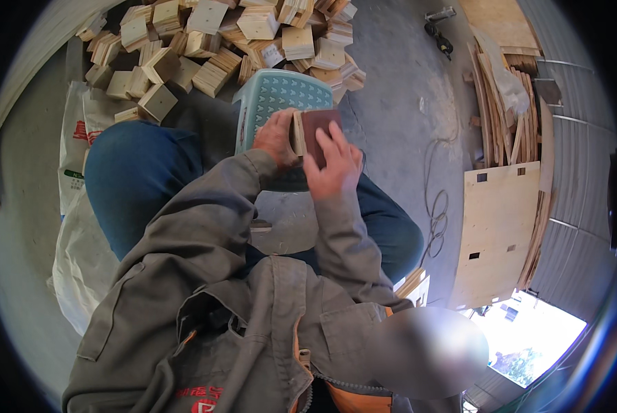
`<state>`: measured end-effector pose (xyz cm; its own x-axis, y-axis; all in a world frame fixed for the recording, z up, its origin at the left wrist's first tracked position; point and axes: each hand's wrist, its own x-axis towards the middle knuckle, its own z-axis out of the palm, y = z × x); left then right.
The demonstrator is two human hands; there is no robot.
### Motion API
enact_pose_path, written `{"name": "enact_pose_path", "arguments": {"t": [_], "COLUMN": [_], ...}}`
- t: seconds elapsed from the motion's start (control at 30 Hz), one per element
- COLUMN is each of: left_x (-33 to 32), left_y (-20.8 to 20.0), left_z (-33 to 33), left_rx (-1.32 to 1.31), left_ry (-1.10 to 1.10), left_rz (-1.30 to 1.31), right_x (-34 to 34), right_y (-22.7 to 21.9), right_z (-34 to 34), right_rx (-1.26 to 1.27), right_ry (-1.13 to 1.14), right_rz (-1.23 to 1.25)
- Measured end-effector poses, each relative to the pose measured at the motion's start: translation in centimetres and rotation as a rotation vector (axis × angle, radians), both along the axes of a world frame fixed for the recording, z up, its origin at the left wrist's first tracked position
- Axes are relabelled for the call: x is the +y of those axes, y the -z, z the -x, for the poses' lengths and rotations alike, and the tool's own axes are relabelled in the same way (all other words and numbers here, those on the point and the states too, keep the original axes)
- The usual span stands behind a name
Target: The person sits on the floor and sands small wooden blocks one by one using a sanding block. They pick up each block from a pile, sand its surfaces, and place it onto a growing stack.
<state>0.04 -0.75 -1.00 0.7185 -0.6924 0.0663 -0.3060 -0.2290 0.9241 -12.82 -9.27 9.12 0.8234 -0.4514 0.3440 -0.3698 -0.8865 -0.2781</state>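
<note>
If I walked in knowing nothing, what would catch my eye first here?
Probably the two hands at the centre: the left hand grips a small wooden block while the right hand presses a dark reddish-brown pad against it. Just beyond them stands a pale green plastic stool, and behind it a big heap of wooden blocks.

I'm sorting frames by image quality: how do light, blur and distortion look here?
Head view: strong fisheye bending, dark vignette round the rim; the doorway at lower right is blown out white; a smeared, blurred patch sits low centre-right; both hands and the wooden block they hold are evenly lit and fairly sharp.
</note>
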Motion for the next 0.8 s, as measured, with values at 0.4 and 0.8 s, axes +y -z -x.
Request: {"name": "enact_pose_path", "arguments": {"t": [0.4, 0.8], "left_x": [0.2, -0.2], "left_y": [-0.7, -0.5], "left_z": [-0.2, 0.0], "left_rx": [-0.001, -0.001], "left_ry": [0.012, 0.006], "left_rz": [-0.035, -0.013], "right_x": [-3.1, 1.5], "right_y": [0.8, 0.7], "right_z": [-3.3, 6.5], "right_rx": [0.031, -0.033], "right_ry": [0.062, -0.028], "right_rz": [-0.04, -0.048]}}
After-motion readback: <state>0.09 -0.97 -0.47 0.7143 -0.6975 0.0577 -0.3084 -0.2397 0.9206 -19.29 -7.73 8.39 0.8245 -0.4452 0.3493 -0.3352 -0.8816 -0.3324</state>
